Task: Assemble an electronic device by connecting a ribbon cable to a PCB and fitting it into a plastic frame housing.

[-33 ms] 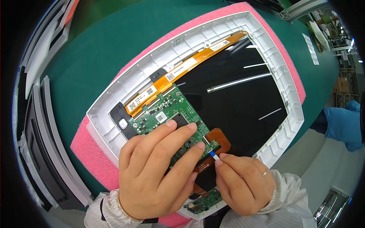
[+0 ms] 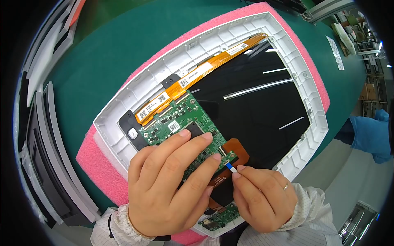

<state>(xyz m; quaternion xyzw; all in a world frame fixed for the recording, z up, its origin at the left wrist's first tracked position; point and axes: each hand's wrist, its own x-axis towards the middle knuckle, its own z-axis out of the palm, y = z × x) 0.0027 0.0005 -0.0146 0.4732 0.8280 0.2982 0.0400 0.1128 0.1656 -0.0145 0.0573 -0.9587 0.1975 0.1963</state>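
My left hand (image 2: 172, 180) lies over a green circuit board (image 2: 203, 112), its fingers spread and their tips resting on the board. One fingertip sits close to the connectors at the board's near right corner. Between thumb and finger, my right hand (image 2: 262, 197) pinches a white flat ribbon cable (image 2: 232, 169) with a blue end. That blue end meets the board's edge; whether it is seated in a connector I cannot tell. A brown flex sheet (image 2: 238, 151) shows beside this corner. Orange flex strips (image 2: 197, 76) run along the far side of the board.
The board lies on a black glossy panel (image 2: 262, 119) inside a white plastic frame (image 2: 111, 119), on pink foam (image 2: 96, 168). A smaller green board (image 2: 221, 218) sits near my wrists. Grey and black panels (image 2: 61, 156) stand at left on the green table (image 2: 102, 53). Blue cloth (image 2: 371, 135) is at right.
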